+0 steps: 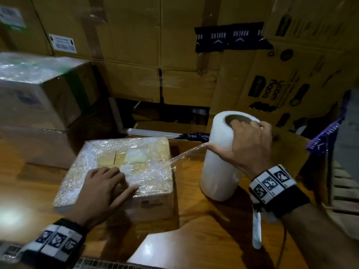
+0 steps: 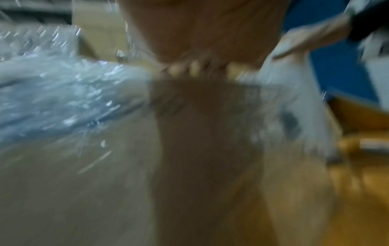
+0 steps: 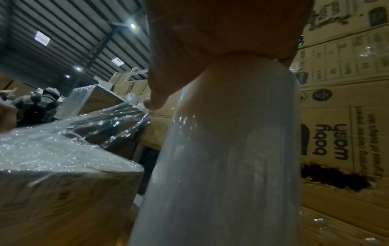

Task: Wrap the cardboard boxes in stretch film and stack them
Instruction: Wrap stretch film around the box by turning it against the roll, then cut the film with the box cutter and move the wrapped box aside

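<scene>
A flat cardboard box [image 1: 120,171] lies on the wooden table, its top and sides covered in crinkled stretch film. My left hand [image 1: 101,189] rests flat on the box's near top, fingers spread and straight. To the right stands the white stretch film roll [image 1: 219,158] upright on the table. My right hand [image 1: 246,140] grips its top end, fingers hooked into the cardboard core and thumb against the side. A twisted strand of film [image 1: 186,154] runs taut from the roll to the box's right edge. In the right wrist view the roll [image 3: 227,158] fills the middle, with the wrapped box [image 3: 63,166] at the left.
Two film-wrapped boxes [image 1: 37,98] stand stacked at the left. Large cartons [image 1: 155,45] form a wall behind, some sealed with dark printed tape [image 1: 229,37]. The wooden table [image 1: 194,220] continues toward me. A person in dark clothing [image 3: 35,106] is far off in the right wrist view.
</scene>
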A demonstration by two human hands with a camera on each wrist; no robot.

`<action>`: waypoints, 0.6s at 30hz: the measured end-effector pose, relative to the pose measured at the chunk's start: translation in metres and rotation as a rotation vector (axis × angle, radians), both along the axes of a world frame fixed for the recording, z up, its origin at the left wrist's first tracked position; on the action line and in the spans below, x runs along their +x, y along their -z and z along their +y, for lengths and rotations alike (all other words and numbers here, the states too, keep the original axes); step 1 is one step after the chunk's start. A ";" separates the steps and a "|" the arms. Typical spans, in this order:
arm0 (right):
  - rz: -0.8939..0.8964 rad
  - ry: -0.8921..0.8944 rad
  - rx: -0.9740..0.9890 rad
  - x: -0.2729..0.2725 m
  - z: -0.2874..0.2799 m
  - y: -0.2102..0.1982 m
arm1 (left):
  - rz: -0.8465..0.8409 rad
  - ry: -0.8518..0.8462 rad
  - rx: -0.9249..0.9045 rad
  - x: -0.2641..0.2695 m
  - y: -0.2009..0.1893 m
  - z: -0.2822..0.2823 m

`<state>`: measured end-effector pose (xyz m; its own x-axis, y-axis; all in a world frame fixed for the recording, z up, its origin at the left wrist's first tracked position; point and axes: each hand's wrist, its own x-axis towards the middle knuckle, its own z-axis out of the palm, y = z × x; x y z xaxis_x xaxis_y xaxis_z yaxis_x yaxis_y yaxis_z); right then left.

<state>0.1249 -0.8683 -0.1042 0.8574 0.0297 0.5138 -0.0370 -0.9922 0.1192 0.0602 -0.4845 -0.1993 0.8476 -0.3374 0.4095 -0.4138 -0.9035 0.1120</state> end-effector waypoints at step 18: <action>0.514 0.448 0.562 -0.134 -0.077 0.209 | 0.141 0.198 -0.222 0.041 0.010 -0.127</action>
<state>-0.0090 -0.9451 -0.3131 0.8569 -0.5054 -0.1009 -0.5124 -0.8143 -0.2728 0.1016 -0.6114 -0.2091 0.8279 -0.4172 0.3749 -0.5457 -0.7537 0.3662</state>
